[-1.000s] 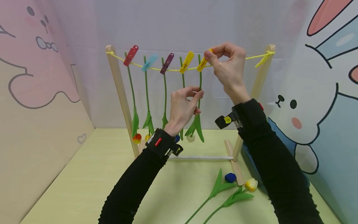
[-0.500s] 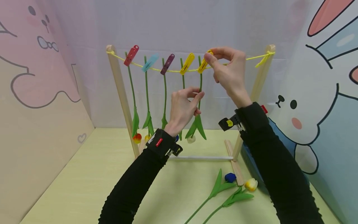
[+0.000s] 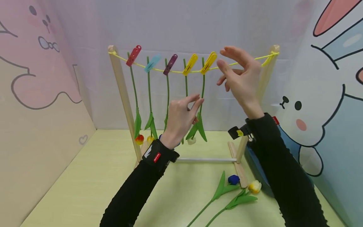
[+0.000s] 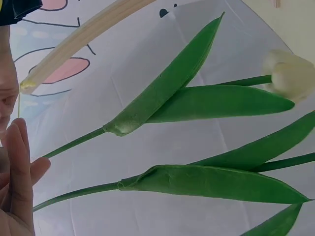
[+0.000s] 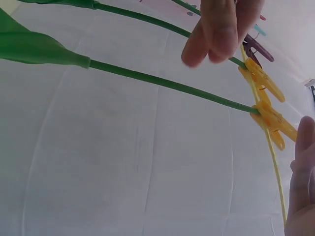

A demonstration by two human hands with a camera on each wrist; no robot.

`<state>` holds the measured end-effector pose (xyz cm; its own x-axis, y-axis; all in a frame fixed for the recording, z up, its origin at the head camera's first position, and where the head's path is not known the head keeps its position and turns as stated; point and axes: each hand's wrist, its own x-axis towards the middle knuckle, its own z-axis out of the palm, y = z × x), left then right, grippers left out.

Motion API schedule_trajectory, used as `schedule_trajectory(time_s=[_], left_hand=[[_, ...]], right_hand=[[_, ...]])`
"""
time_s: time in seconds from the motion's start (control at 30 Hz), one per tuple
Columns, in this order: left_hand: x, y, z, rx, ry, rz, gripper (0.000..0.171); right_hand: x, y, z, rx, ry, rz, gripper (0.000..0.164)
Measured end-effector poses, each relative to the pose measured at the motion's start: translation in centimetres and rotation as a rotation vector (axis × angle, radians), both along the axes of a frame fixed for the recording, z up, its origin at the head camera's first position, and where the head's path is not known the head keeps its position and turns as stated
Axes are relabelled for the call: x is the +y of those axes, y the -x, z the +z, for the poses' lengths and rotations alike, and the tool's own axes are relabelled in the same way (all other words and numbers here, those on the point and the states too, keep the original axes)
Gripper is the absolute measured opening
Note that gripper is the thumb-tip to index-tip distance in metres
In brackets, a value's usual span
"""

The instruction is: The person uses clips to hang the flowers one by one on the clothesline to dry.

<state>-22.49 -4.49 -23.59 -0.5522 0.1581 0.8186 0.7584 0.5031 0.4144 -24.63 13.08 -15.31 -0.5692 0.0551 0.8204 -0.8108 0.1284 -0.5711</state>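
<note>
A white tulip [image 3: 191, 141] hangs head down from a yellow cord [image 3: 232, 64], its green stem held by the rightmost yellow clothespin [image 3: 209, 63]. Just right of that clothespin, my right hand [image 3: 241, 74] is apart from it, thumb and fingers spread. My left hand [image 3: 181, 115] is beside the tulip's stem, thumb and forefinger bent towards each other. In the right wrist view, the fingers [image 5: 221, 34] of my left hand stand clear of this stem [image 5: 172, 86]. Left along the cord, another yellow clothespin [image 3: 190, 64] holds a stem; my left hand partly hides that tulip.
Red [image 3: 133, 55], light blue [image 3: 152, 63] and purple [image 3: 170, 64] clothespins hold more hanging tulips. The cord spans two wooden posts [image 3: 122, 94]. A blue tulip [image 3: 233, 180] and a yellow-white tulip [image 3: 254, 187] lie on the table, near a blue bin [image 3: 256, 167] at right.
My right hand has let go of the rightmost yellow clothespin and drawn away to the right. My left hand has released the stem and shifted slightly down and left.
</note>
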Motion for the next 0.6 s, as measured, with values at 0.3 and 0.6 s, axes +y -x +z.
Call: schedule_trajectory(time_s=[0.3,0.6], left_hand=[[-3.2,-3.2,-5.3,-0.032,0.012,-0.162,0.015],[-4.7,-5.2,-12.6,-0.508,0.340,-0.300,0.017]], right_hand=[[4.1,-2.3,-5.8,0.101,0.028,0.083,0.022],[10.8,-0.5,-17.9,-0.166,-0.210,0.339,0.028]])
